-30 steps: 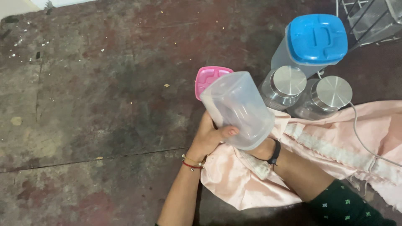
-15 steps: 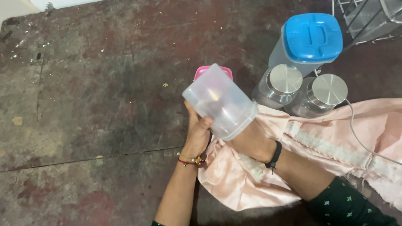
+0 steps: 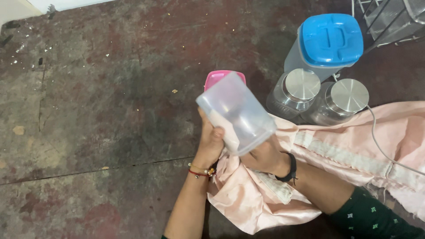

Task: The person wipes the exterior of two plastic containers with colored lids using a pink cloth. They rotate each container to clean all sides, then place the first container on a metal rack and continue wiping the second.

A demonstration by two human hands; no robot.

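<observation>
My left hand (image 3: 210, 142) grips a clear, lidless plastic container (image 3: 237, 113) from its left side, holding it tilted with its base toward the upper left. At the container's open end my right hand (image 3: 264, 157) presses a bunch of pale pink satin cloth (image 3: 354, 146); part of the cloth shows inside the container. That hand's fingers are mostly hidden by container and cloth. A pink lid (image 3: 217, 79) lies on the floor just behind the container.
A tall container with a blue lid (image 3: 330, 40) stands at the upper right, with two glass jars with steel lids (image 3: 302, 85) (image 3: 349, 95) in front of it. A wire rack (image 3: 389, 17) fills the top right corner. A thin white cable (image 3: 380, 146) crosses the cloth. The floor (image 3: 97, 102) is stained concrete.
The container has turned and shifted left, from pointing up right to tilting toward the upper left. My right hand has pushed cloth into its opening, and the cloth has bunched up below.
</observation>
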